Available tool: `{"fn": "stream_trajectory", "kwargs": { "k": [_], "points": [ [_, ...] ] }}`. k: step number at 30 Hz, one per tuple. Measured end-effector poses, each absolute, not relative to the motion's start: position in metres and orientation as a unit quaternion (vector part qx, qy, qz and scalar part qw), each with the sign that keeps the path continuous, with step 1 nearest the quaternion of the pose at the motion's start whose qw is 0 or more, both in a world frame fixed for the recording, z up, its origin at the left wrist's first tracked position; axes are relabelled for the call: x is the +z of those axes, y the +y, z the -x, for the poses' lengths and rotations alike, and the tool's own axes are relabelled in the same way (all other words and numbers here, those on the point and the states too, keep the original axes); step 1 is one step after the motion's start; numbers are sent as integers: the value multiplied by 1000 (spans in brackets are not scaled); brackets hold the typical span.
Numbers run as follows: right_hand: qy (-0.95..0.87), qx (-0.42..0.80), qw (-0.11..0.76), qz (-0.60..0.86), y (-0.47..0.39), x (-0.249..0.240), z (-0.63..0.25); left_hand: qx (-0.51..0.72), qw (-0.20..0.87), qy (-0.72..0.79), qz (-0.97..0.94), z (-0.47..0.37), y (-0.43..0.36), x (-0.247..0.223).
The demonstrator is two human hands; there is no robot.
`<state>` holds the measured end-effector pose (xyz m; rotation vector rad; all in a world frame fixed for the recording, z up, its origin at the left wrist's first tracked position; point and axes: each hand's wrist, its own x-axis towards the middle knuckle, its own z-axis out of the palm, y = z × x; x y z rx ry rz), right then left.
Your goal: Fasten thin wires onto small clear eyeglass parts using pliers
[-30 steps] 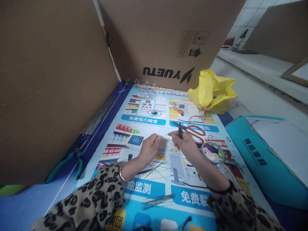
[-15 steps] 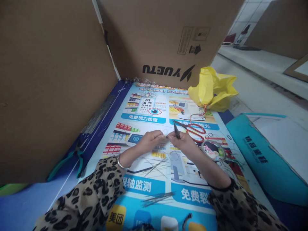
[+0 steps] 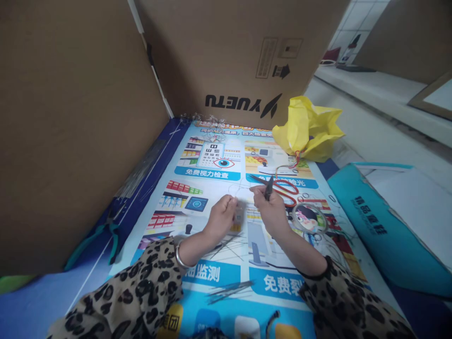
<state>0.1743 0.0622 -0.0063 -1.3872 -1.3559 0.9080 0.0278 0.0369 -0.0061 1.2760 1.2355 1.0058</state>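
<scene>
My left hand (image 3: 221, 217) is closed in a pinch over the poster, thumb against the fingers, on a thin wire (image 3: 231, 189) that curves up in a faint loop. My right hand (image 3: 271, 212) is closed around a dark pointed tool (image 3: 269, 187) whose tip sticks up above the fingers; the rest of it is hidden in the palm. Its thumb and forefinger reach toward the wire. Just beyond the right hand lie orange-handled scissors (image 3: 287, 188). A roll of clear tape (image 3: 310, 218) rests beside the right wrist. Loose thin wires (image 3: 229, 291) lie in front.
Teal-handled pliers (image 3: 93, 242) lie at the left. Tall cardboard panels (image 3: 226, 52) close off the left and back. A yellow crumpled paper shape (image 3: 307, 132) stands at the back right, near a teal box (image 3: 370, 226). Tangled wire (image 3: 215, 132) sits at the back.
My hands have drawn apart; the right moved slightly right with the dark tool, while the left turned more upright. The wire loop now shows beyond them. The view has shifted a little.
</scene>
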Motion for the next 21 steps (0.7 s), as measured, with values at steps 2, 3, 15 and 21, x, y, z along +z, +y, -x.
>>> {"fn": "stream_trajectory", "kwargs": {
  "k": [2,3,15,21],
  "points": [
    [-540,375,495,568,61,-5,-172,417,475,528,-567,-25,39,-6],
    [-537,381,497,565,60,-4,-171,413,453,533,-583,-23,40,-5],
    [-537,462,454,540,66,-3,-175,295,506,444,-678,4,68,-3],
    [-586,450,388,551,64,-1,-173,332,529,449,-639,1,68,-9]
  ]
}}
